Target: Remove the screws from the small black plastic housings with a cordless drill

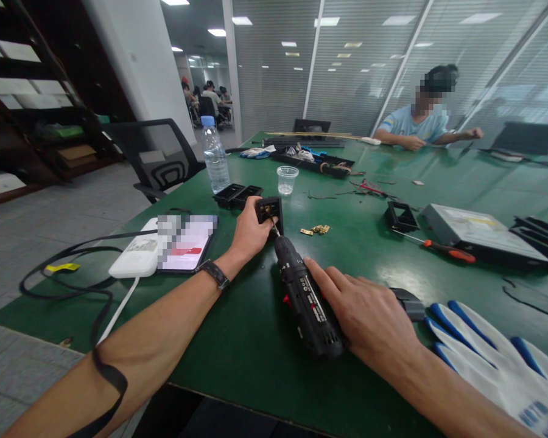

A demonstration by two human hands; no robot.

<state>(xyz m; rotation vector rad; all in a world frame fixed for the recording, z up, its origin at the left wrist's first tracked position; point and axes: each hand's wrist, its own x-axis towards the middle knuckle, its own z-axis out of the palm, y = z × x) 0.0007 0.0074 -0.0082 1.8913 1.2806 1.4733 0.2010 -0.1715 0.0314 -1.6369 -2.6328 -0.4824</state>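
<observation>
My left hand is closed around a small black plastic housing, tilted so that its open side faces me. Small brass-coloured parts show inside it. A black cordless drill lies on its side in my right hand, whose fingers wrap its grip. The drill's bit reaches into the housing; the contact at its tip is too small to make out. Beyond the drill, a little pile of brass pieces lies on the green table.
Left are a phone, a white power bank and a bottle. A plastic cup and black housings stand behind. Right are a screwdriver, a metal box and gloves. A person sits across.
</observation>
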